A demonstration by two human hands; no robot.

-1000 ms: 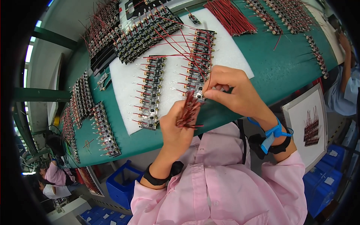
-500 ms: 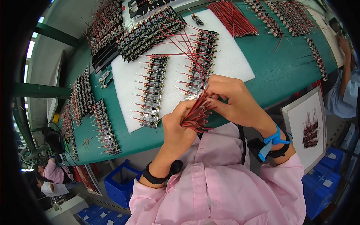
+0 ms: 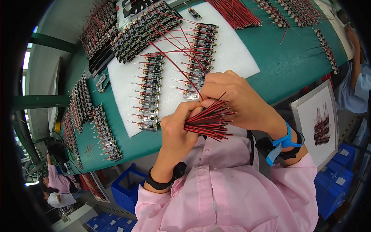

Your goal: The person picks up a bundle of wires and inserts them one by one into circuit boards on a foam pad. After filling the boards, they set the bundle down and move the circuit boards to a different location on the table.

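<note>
My left hand [image 3: 176,125] is closed round a thick bundle of thin red-and-black wires [image 3: 210,121], whose ends fan out to the right. My right hand [image 3: 234,98] is closed at the top of the bundle, its fingertips pinching a wire. A long red wire [image 3: 174,65] runs from these fingertips up and left over the boards. Just beyond my hands, two columns of small circuit boards with short red leads, a left column [image 3: 150,92] and a right column [image 3: 203,50], lie on a white foam sheet [image 3: 239,58]. Several loose wires cross the right column.
A stack of circuit boards [image 3: 143,31] covers the foam's far left. A pile of red wires [image 3: 235,13] lies beyond it, and more board rows [image 3: 106,133] rest on the green table [image 3: 286,65]. Cutters [image 3: 101,83] lie left of the foam. A co-worker's sleeve [image 3: 351,92] shows at right.
The wire ends in my left hand now fan out more widely to the right. My right hand has shifted slightly up and left, and fewer wires stretch from the hands over the boards.
</note>
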